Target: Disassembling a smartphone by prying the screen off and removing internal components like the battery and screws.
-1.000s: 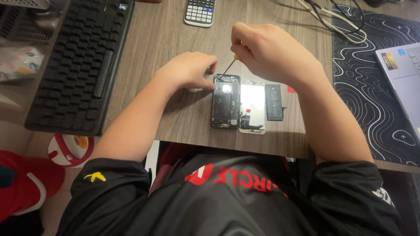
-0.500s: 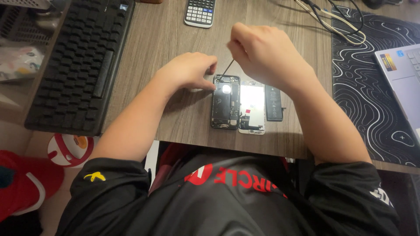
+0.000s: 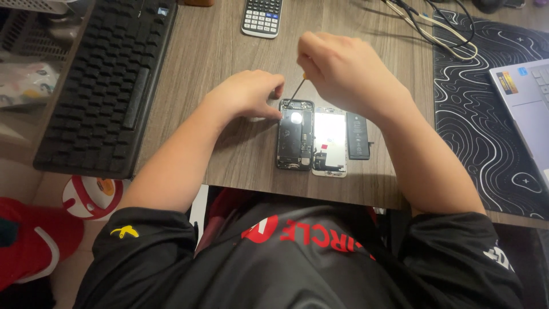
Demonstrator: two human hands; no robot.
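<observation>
At a wooden worktop [image 3: 229, 51], between a keyboard [image 3: 108, 74] and a patterned mat [image 3: 480, 126], the right hand [image 3: 343, 74] pinches a thin screwdriver [image 3: 297, 90], its tip at the top edge of an opened phone [image 3: 295, 135]. The left hand [image 3: 246, 94] braces that corner, fingers pressed together. Beside the phone lie its screen [image 3: 330, 141] and battery [image 3: 358, 135]. Good practice here: keep the driver straight on the screw, press lightly, hold the phone steady.
</observation>
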